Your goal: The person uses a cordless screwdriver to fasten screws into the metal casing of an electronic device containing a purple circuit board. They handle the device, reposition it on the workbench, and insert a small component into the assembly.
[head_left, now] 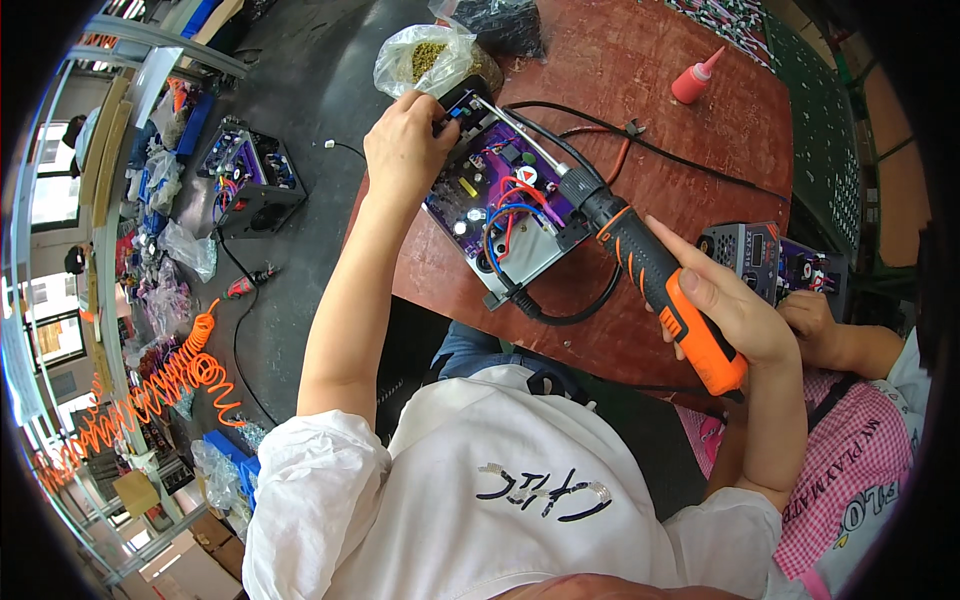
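Note:
My right hand (pixel 745 310) is closed around an orange and black electric screwdriver (pixel 650 265). Its long thin bit slants away to the upper left, and the tip meets the far end of an opened device (pixel 525 255). Inside that device lie a purple circuit board (pixel 480 175), red, blue and brown wires and a pale metal plate. With bent fingers, my left hand (pixel 405 150) grips the dark end panel (pixel 465 105) at the far side. Any screw at the tip is too small to make out. A thick black cable leaves the near end of the device.
Beyond the device are a clear bag of small brass-coloured screws (pixel 430 60) and a black bag (pixel 505 25). A red squeeze bottle (pixel 695 80) stands farther right. At right, a co-worker's hand (pixel 810 315) is by another device (pixel 765 260). A similar unit (pixel 255 175) sits left, near an orange coiled hose (pixel 195 365).

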Available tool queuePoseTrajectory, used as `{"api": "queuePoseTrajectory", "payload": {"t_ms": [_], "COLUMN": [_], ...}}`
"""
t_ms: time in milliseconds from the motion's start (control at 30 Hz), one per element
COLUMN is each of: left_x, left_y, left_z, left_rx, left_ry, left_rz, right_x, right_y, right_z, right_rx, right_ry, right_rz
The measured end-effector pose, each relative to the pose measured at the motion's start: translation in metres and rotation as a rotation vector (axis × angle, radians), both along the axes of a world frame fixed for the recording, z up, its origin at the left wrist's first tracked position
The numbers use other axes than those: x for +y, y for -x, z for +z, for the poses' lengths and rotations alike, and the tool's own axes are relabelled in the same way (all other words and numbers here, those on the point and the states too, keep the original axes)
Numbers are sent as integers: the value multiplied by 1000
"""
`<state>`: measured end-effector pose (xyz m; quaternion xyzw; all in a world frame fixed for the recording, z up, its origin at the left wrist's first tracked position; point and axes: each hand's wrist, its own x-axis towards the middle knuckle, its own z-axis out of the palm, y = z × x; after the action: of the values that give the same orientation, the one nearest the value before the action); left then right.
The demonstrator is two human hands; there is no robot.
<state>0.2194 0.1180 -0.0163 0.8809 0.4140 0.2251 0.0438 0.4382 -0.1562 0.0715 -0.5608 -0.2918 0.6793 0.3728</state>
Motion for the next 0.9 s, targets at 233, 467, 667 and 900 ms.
{"api": "queuePoseTrajectory", "payload": {"t_ms": [233,467,667,900], "left_x": [1,0,1,1], "left_y": [0,0,2,0], "left_z": [-1,-1,-1,-1], "left_rx": [-7,-2,-4,-15], "left_ry": [13,10,2,-2], "left_rz": [-6,-6,-6,-12], "right_x": [1,2,2,-4], "right_y": [-1,-3,-6,-15], "right_z": [-2,-3,-3,-20], "right_rx": [4,-4,169,419], "right_ry": [-27,-5,0,13], "right_rz": [17,9,-2,-69]}}
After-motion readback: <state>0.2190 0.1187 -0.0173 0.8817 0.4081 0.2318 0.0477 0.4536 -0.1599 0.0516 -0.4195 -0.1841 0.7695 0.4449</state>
